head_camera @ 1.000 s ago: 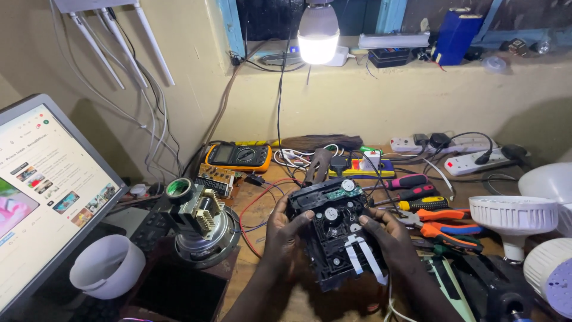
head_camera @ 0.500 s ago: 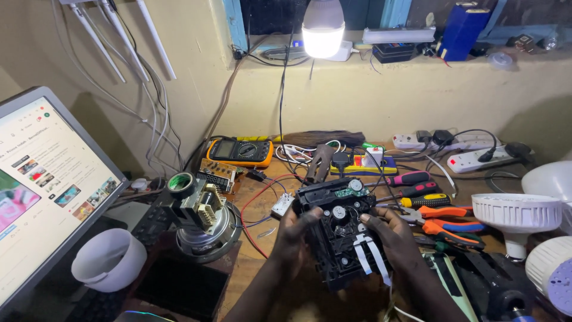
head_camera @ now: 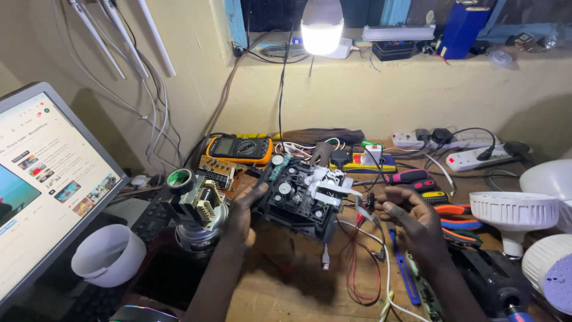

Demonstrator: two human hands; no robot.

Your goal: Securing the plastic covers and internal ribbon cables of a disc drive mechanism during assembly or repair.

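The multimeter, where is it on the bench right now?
In the head view the orange multimeter lies flat at the back of the bench, left of centre, against the wall, just behind the black mechanism held in the left hand.

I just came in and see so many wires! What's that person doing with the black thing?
A person at a cluttered workbench holds a black mechanism with white parts up in the left hand. The right hand is off it, fingers bent beside its trailing wires. A lit bulb shines above.
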